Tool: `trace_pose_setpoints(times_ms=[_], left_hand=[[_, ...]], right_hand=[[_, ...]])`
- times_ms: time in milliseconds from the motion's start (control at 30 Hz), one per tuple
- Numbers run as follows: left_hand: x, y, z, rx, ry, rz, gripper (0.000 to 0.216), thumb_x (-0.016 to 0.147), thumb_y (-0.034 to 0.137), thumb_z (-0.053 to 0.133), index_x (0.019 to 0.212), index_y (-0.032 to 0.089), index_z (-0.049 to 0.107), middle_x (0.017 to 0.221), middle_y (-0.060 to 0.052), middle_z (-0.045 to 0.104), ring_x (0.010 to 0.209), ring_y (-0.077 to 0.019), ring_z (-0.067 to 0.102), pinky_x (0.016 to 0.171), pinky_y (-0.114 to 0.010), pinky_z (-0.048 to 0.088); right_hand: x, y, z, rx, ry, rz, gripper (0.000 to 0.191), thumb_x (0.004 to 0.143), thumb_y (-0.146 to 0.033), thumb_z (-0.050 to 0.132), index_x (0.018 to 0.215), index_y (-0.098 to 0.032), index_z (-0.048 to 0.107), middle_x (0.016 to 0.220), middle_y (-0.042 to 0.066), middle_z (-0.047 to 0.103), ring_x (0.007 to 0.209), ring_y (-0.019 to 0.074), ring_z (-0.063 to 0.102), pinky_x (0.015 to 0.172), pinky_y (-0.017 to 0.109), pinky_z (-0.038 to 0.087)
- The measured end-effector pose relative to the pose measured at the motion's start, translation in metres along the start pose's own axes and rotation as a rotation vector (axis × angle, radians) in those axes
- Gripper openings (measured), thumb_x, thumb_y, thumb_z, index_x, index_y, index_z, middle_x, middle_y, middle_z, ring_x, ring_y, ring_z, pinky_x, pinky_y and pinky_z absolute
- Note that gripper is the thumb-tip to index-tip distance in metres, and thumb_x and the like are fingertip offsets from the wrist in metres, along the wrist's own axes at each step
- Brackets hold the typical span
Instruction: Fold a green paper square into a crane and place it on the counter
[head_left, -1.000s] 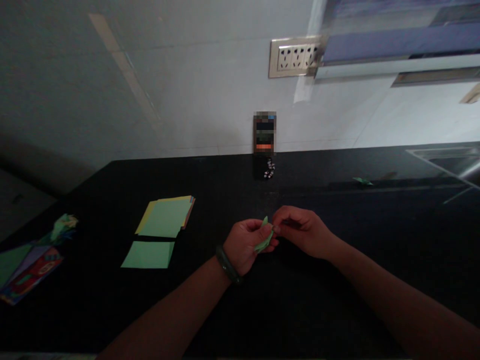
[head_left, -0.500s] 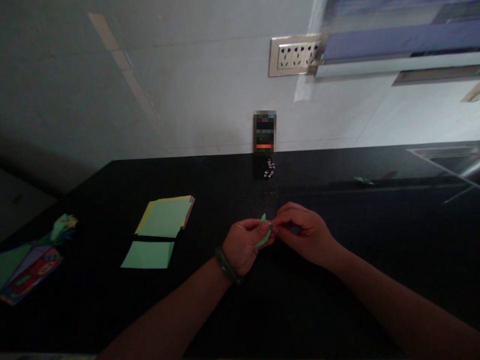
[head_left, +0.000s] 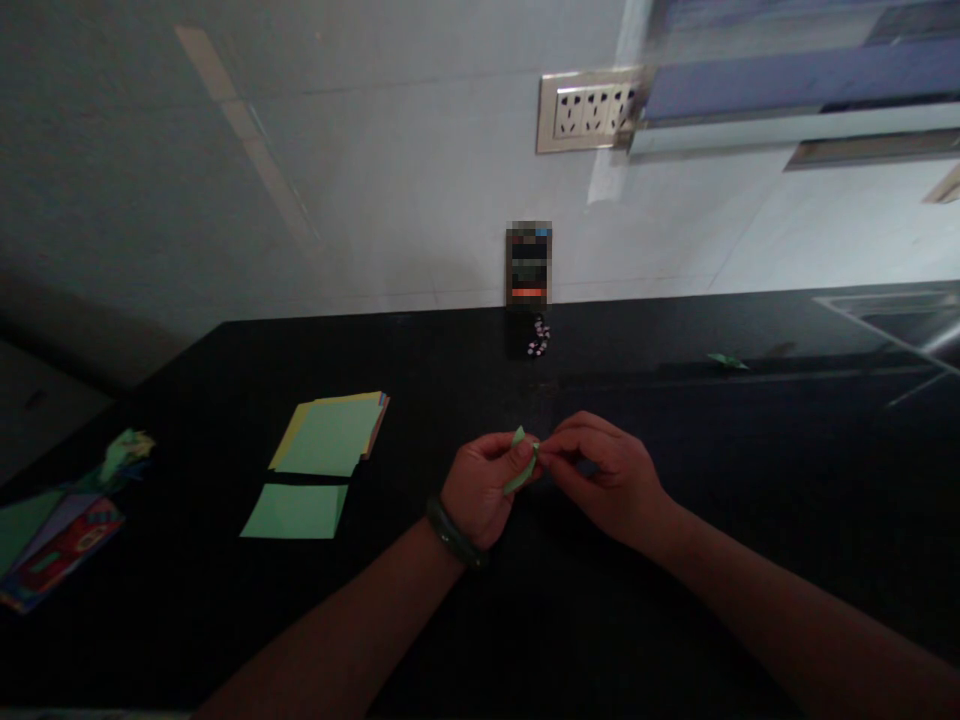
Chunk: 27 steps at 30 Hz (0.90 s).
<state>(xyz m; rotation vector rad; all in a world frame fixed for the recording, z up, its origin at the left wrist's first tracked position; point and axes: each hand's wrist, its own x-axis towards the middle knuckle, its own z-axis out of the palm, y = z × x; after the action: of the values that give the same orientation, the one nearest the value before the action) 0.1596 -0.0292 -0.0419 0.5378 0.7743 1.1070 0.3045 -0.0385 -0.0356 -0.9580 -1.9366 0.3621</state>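
A small piece of folded green paper (head_left: 519, 478) is pinched between the thumb and fingers of my left hand (head_left: 484, 485), which wears a dark bangle (head_left: 456, 537) at the wrist. My right hand (head_left: 607, 475) is closed, its thumb and fingertips pinching the right side of that paper where a small point sticks out. The fingertips cover part of the folds. To the left lie a stack of coloured paper sheets (head_left: 330, 435), green on top with yellow showing under it, and a single green paper sheet (head_left: 295, 511) just in front.
On the black countertop (head_left: 450, 360), a phone-like device (head_left: 529, 265) leans against the wall with a beaded strand (head_left: 538, 338) below it. A small folded green paper piece (head_left: 727, 361) lies at right, near a sink (head_left: 900, 310). Folded paper pieces (head_left: 126, 455) and a colourful packet (head_left: 64, 555) lie far left.
Both hands have shifted very slightly left with the folded green paper. The right fingertips have moved a little along its right side, and a small point now shows there.
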Motion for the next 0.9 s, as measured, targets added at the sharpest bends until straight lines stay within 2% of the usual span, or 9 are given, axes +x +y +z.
trace_pose_setpoints(times_ms=[267, 433, 700, 900], left_hand=[[0.0007, 0.0002, -0.0019, 0.025, -0.027, 0.01, 0.023, 0.048, 0.02, 0.081, 0.065, 0.009, 0.068, 0.062, -0.003, 0.066, 0.057, -0.0079, 0.058, 0.06, -0.019, 0.046], [0.0011, -0.0006, -0.0035, 0.047, -0.062, -0.032, 0.023, 0.05, 0.022, 0.08, 0.065, 0.009, 0.068, 0.062, -0.003, 0.066, 0.059, -0.008, 0.058, 0.062, -0.019, 0.046], [0.0014, -0.0037, -0.0082, 0.11, -0.084, -0.069, 0.021, 0.057, 0.027, 0.077, 0.069, 0.013, 0.068, 0.062, 0.0, 0.064, 0.054, -0.0078, 0.056, 0.055, -0.021, 0.047], [0.0001, -0.0021, -0.0045, 0.087, -0.071, -0.05, 0.022, 0.053, 0.026, 0.079, 0.066, 0.012, 0.068, 0.062, 0.0, 0.064, 0.054, -0.0081, 0.057, 0.056, -0.021, 0.047]], right_hand=[[-0.0009, -0.0017, 0.0025, -0.009, 0.017, 0.004, 0.012, 0.078, -0.012, 0.052, 0.081, -0.018, 0.062, 0.074, 0.002, 0.057, 0.063, 0.0102, 0.056, 0.054, 0.022, 0.045], [-0.0004, -0.0021, 0.0013, -0.028, 0.029, -0.024, 0.011, 0.08, -0.013, 0.05, 0.081, -0.019, 0.06, 0.075, 0.003, 0.058, 0.065, 0.0112, 0.056, 0.055, 0.023, 0.046], [-0.0004, -0.0012, 0.0036, -0.02, 0.031, 0.096, 0.005, 0.077, -0.015, 0.057, 0.081, -0.018, 0.059, 0.071, 0.001, 0.056, 0.06, 0.0099, 0.054, 0.05, 0.021, 0.045], [-0.0005, -0.001, 0.0038, -0.052, 0.051, 0.027, 0.007, 0.078, -0.014, 0.055, 0.081, -0.019, 0.059, 0.074, 0.002, 0.057, 0.062, 0.0103, 0.056, 0.052, 0.021, 0.046]])
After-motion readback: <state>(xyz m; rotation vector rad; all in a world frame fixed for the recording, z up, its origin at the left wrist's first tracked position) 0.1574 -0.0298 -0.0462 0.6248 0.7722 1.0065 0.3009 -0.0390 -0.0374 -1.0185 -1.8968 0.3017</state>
